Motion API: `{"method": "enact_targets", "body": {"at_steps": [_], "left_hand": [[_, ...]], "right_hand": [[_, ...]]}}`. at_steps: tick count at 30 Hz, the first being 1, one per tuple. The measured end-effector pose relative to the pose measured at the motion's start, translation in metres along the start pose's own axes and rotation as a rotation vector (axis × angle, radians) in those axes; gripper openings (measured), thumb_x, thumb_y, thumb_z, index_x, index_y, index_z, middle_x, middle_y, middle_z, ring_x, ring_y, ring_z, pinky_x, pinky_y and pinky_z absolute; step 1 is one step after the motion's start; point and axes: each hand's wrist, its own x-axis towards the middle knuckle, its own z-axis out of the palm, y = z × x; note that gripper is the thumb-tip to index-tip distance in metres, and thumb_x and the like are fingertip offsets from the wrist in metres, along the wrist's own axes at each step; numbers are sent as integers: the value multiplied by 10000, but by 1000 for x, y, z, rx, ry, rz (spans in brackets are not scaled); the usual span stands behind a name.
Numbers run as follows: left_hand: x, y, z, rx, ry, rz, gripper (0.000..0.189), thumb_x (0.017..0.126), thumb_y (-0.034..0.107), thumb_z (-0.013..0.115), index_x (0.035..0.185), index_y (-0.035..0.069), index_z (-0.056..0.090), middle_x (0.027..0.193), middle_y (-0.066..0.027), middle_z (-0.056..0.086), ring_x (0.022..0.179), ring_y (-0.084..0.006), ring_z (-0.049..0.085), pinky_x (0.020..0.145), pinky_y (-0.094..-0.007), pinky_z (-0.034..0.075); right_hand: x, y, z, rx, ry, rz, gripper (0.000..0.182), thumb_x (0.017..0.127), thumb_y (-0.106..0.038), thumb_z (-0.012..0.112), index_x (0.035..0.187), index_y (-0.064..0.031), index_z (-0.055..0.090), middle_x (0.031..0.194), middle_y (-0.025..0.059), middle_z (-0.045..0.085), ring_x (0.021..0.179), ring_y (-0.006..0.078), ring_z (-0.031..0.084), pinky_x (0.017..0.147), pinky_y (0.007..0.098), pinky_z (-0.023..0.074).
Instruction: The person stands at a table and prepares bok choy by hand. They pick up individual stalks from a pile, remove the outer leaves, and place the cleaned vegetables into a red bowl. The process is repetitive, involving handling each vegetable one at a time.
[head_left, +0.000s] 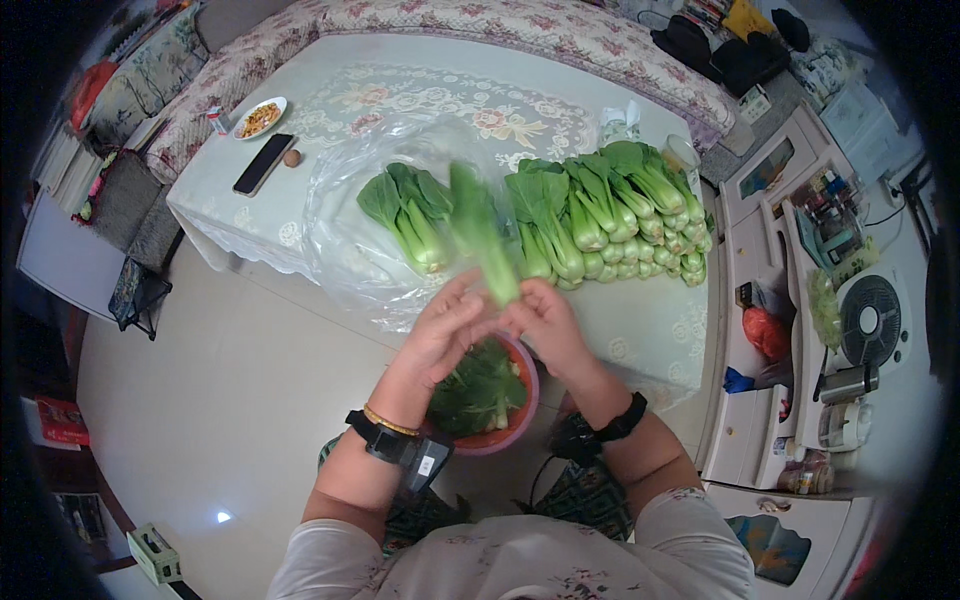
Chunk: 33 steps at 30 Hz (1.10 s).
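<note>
A head of bok choy (497, 262), blurred by motion, is held up with its leaves pointing away from me. My right hand (551, 322) pinches its pale base from the right. On the other side, the fingers of my left hand (450, 326) are at the same base; their exact grip is blurred. Beyond my hands, another bok choy (409, 225) lies on a clear plastic bag (337, 262). To the right, many more heads form a stacked pile (622, 217). Below my hands stands a pink basin (534, 397) containing loose green leaves (480, 386).
The table has a lace-patterned cover (300, 180). At its left are a smartphone (262, 165), a round brown walnut-like object (292, 157) and a plate of food (279, 107). A glass jar (681, 154) stands behind the pile. A cabinet (739, 442) runs along the right.
</note>
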Motion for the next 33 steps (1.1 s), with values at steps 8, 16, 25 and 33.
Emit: {"method": "enact_targets", "body": {"at_steps": [8,16,25,33], "left_hand": [[1,1,-7,-216,178,97,365,840,86,532,1185,40,421,957,-142,609,923,-287,588,835,-454,466],[2,-3,-7,-222,148,70,310,838,98,558,1135,60,476,722,-39,519,714,-194,554,728,-398,475],[0,2,-2,-179,167,61,334,834,115,586,1137,32,471,877,-71,555,851,-219,566,771,-396,480],[3,-1,0,-187,117,96,391,829,99,593,1182,0,456,1066,-105,562,955,-221,560,777,-368,499]], "right_hand": [[19,-15,-44,-873,561,-467,267,745,-162,632,985,-50,601,901,109,585,815,269,562,748,361,450],[41,-34,-92,-1349,760,-755,383,717,-77,650,1090,-60,565,932,116,555,842,286,535,752,371,437],[25,-26,-48,321,401,-258,236,845,-27,530,1073,31,522,907,76,577,764,133,576,680,245,482],[4,-4,9,305,21,144,161,892,-73,469,1025,7,513,920,123,614,772,153,594,662,261,495]]}}
